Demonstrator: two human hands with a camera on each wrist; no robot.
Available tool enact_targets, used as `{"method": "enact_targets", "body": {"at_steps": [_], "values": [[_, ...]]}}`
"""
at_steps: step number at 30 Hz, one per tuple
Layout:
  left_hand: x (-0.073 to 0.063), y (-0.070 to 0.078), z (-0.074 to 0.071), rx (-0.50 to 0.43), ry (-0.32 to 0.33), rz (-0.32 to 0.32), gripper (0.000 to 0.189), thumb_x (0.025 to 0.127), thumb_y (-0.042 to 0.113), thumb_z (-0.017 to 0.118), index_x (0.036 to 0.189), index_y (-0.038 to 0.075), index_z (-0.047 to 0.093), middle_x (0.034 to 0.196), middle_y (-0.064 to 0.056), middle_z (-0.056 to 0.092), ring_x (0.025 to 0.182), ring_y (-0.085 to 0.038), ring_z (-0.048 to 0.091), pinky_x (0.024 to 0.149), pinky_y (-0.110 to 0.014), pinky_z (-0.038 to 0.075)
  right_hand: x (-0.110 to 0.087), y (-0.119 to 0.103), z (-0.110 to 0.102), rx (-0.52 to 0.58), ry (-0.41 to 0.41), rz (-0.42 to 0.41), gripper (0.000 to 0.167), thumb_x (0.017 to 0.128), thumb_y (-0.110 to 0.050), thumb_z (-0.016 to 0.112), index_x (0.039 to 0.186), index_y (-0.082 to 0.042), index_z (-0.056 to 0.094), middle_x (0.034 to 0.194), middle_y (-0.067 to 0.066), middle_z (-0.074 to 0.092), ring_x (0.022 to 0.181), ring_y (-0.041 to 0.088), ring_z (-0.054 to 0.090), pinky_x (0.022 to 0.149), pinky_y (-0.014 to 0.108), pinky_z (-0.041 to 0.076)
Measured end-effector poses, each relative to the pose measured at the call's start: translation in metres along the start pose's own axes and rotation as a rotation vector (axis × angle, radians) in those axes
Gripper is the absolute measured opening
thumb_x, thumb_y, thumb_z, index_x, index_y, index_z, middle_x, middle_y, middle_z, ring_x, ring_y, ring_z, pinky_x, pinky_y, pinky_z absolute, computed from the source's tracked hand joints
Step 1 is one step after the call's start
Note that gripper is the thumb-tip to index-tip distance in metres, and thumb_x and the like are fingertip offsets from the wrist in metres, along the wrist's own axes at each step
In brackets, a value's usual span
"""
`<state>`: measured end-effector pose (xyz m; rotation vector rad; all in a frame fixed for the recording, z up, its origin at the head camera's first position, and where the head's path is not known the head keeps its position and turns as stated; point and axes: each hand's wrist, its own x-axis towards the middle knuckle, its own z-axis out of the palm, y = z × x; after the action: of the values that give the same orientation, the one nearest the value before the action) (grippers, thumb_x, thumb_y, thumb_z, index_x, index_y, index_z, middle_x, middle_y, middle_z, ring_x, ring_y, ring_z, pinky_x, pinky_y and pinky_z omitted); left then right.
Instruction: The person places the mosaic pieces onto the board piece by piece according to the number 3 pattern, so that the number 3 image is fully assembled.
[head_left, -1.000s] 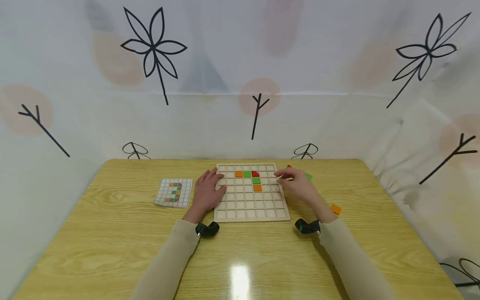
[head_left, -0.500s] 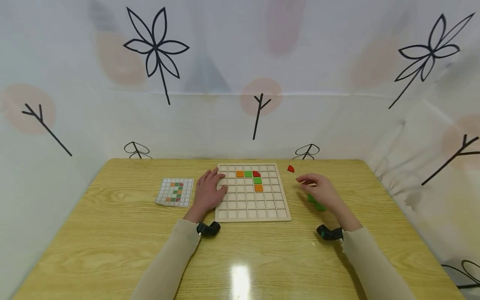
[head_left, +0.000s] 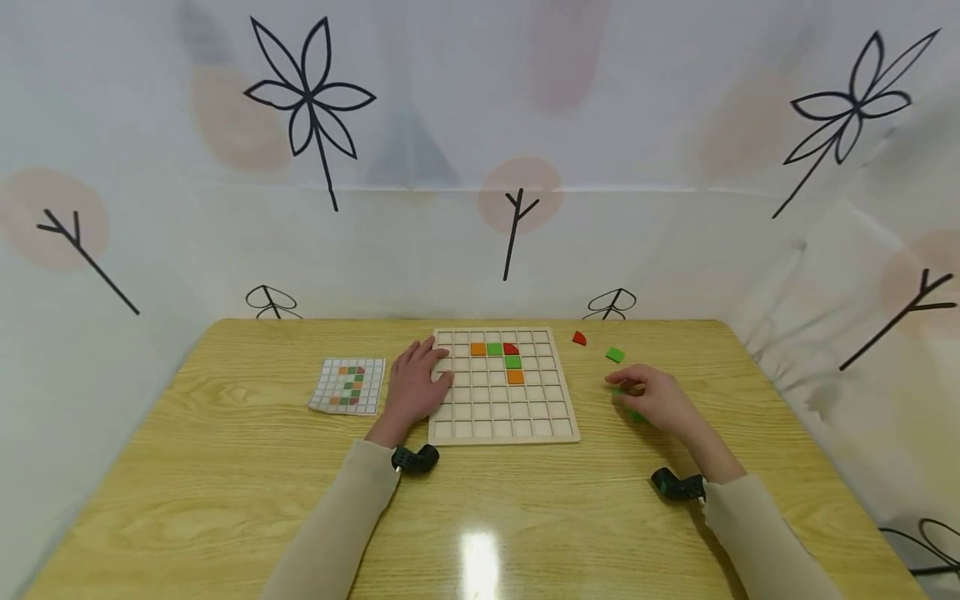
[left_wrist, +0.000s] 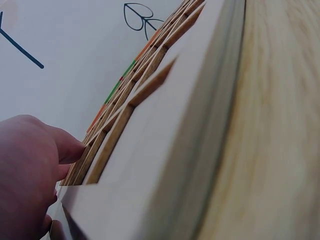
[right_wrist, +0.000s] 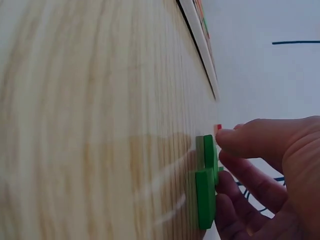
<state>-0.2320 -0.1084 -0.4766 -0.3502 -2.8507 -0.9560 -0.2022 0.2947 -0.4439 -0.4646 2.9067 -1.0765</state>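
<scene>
My left hand [head_left: 413, 386] rests on the left edge of a wooden grid board [head_left: 480, 433], fingers spread loosely; the left wrist view shows its fingertips at the board's rim. In the board's cells sit two orange tiles, two green tiles and a red tile [head_left: 511, 349] with a rounded corner. My right hand [head_left: 658, 402] is over green tiles to the right of the board, thumb and fingers apart. In the right wrist view two green tiles [right_wrist: 205, 199] lie on the table right by its fingertips. Whether the fingers touch them is hard to tell.
A paper pattern card [head_left: 347, 386] with a coloured grid lies left of the board. Behind the right hand lie a red quarter-round tile [head_left: 580, 338] and a single green tile [head_left: 615, 355]. A printed cloth [head_left: 420, 250] stands along the table's back edge.
My right hand has moved from the board's right edge outward and nearer, over the green tiles. The orange tile seen earlier at the right is now out of sight. The left hand stays put.
</scene>
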Motion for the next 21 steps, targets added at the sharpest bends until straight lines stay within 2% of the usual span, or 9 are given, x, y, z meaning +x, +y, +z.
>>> {"method": "enact_targets", "body": {"at_steps": [8,21], "values": [[0.0,0.0011,-0.0005,-0.01,0.007,0.002,0.043,0.102,0.029,0.055,0.14,0.011,0.057,0.16,-0.011,0.03,0.148,-0.035,0.019,0.118,-0.056,0.014,-0.0012,0.0019,-0.0004,-0.034,-0.012,-0.017,0.03,0.089,-0.001,0.072,0.119,0.002,0.069,0.111,0.015,0.066,0.101,0.033,0.062,0.084,0.049,0.053],[-0.0002,-0.0004,-0.0001,-0.013,0.012,0.007,0.043,0.101,0.029,0.055,0.14,0.01,0.058,0.16,-0.011,0.031,0.148,-0.035,0.019,0.118,-0.056,0.014,-0.0003,0.0001,0.0012,-0.056,-0.008,0.015,0.026,0.09,-0.003,0.071,0.116,0.001,0.07,0.111,0.016,0.067,0.101,0.035,0.063,0.084,0.051,0.053]]}}
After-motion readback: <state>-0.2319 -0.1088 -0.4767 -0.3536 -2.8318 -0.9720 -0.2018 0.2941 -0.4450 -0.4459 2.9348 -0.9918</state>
